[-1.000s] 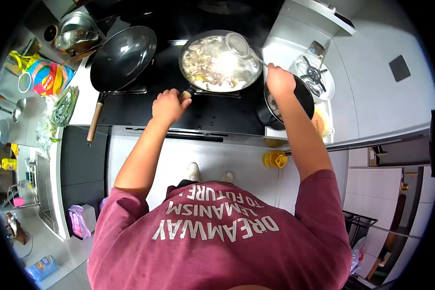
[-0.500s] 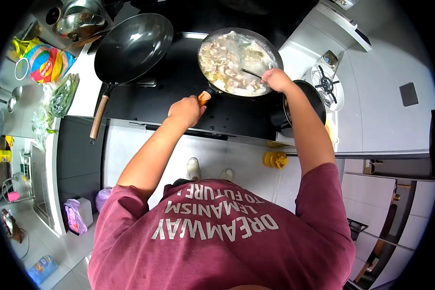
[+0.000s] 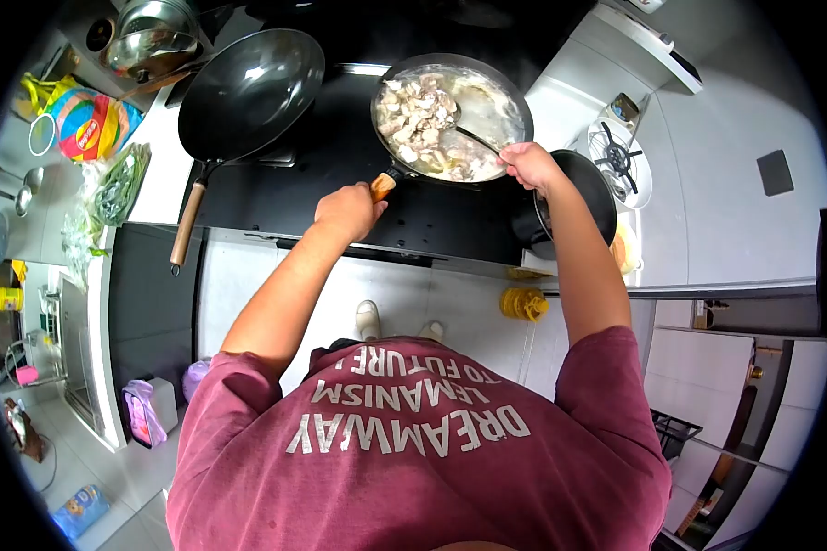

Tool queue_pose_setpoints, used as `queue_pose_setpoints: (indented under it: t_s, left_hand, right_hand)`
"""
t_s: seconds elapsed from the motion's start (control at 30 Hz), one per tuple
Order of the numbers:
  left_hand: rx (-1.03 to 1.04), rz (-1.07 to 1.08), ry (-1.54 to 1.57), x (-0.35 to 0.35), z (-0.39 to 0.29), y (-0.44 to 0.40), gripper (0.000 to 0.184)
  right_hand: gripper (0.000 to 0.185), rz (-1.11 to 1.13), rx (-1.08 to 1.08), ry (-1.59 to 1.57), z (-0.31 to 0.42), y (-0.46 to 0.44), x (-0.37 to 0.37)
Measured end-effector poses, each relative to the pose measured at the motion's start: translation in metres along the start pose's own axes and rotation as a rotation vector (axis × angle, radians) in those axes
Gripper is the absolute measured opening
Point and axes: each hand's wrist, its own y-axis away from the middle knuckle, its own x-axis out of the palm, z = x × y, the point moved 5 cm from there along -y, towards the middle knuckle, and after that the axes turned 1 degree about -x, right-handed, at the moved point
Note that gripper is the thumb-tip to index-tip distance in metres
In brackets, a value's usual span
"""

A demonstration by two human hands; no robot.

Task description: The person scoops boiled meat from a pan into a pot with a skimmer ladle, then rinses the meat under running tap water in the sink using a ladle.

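Observation:
A pan (image 3: 527, 115) on the black cooktop holds pale meat pieces (image 3: 420, 112) in cloudy liquid. My left hand (image 3: 347, 211) is closed around the pan's wooden handle (image 3: 383, 186). Above the pan's right rim, my right hand (image 3: 529, 166) grips a dark-handled cooking utensil (image 3: 476, 139). Its shaft slants left into the food; its head, among the meat, cannot be made out clearly. Much of the meat is heaped on the left side, while mostly liquid shows at the upper right.
An unused-looking dark wok (image 3: 253, 96) stands to the left, its wooden handle jutting past the counter edge. Right of the pan is another dark pan or lid (image 3: 583, 197), partly behind my forearm. Bundled greens (image 3: 124, 186) lie at left. A yellow oil bottle (image 3: 523, 304) stands on the floor.
The meat, spread across the pan before, is now gathered toward the left, and more liquid shows at right. My right hand has shifted slightly down; my left keeps its hold.

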Motion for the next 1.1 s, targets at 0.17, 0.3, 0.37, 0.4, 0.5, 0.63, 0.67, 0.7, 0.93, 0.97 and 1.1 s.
queue_pose_setpoints:
  t_s: [0.17, 0.3, 0.37, 0.4, 0.5, 0.63, 0.67, 0.7, 0.93, 0.97, 1.1]
  left_hand:
    - [-0.005, -0.003, -0.047, -0.003, -0.003, 0.002, 0.047]
    - [0.007, -0.144, -0.068, -0.009, -0.008, 0.002, 0.048]
    - [0.116, -0.444, -0.052, -0.009, -0.013, 0.006, 0.048]
    - [0.156, -0.51, -0.01, -0.018, -0.022, 0.01, 0.044]
    - [0.261, -0.598, 0.19, -0.025, -0.041, 0.012, 0.037]
    - [0.296, -0.586, 0.275, -0.016, -0.058, 0.01, 0.027]
    - [0.311, -0.594, 0.291, -0.016, -0.061, 0.01, 0.025]
    - [0.318, -0.599, 0.297, -0.018, -0.064, 0.01, 0.025]
    - [0.318, -0.532, 0.385, -0.012, -0.078, 0.014, 0.022]
    - [0.317, -0.511, 0.404, -0.009, -0.078, 0.015, 0.021]
    - [0.343, -0.533, 0.408, -0.009, -0.079, 0.014, 0.021]
  right_hand:
    - [0.022, -0.052, -0.01, -0.108, -0.011, 0.024, -0.01]
    - [0.02, -0.052, -0.014, -0.192, -0.019, 0.044, -0.026]
    - [0.019, -0.074, -0.008, -0.236, -0.025, 0.054, -0.029]
    - [0.019, -0.069, -0.015, -0.271, -0.033, 0.056, -0.029]
    - [0.019, -0.063, -0.033, -0.341, -0.053, 0.058, -0.022]
    - [0.019, -0.103, -0.013, -0.354, -0.055, 0.063, -0.02]
    - [0.019, -0.098, -0.02, -0.369, -0.053, 0.064, -0.022]
    - [0.019, -0.114, -0.034, -0.357, -0.047, 0.07, -0.026]
    - [0.02, -0.122, -0.045, -0.343, -0.041, 0.077, -0.027]
    - [0.02, -0.118, -0.037, -0.354, -0.044, 0.074, -0.026]
    - [0.02, -0.127, -0.031, -0.376, -0.038, 0.077, -0.03]
